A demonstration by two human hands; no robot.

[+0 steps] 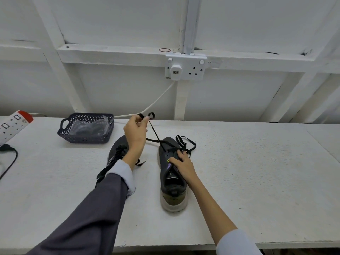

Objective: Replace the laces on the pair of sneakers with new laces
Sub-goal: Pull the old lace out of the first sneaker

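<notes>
One lace (155,134) pinched by left hand (135,131); right hand (183,165), spread, presses sneaker (173,183); logo (168,163) unreadable.

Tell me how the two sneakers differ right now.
The right sneaker is in full view, steadied by the right hand; the left sneaker lies half hidden behind the left arm, unheld. The right sneaker's lace is pulled up by the left hand; the left sneaker's lace lies bunched on it. Both are dark, toes pointing away.
</notes>
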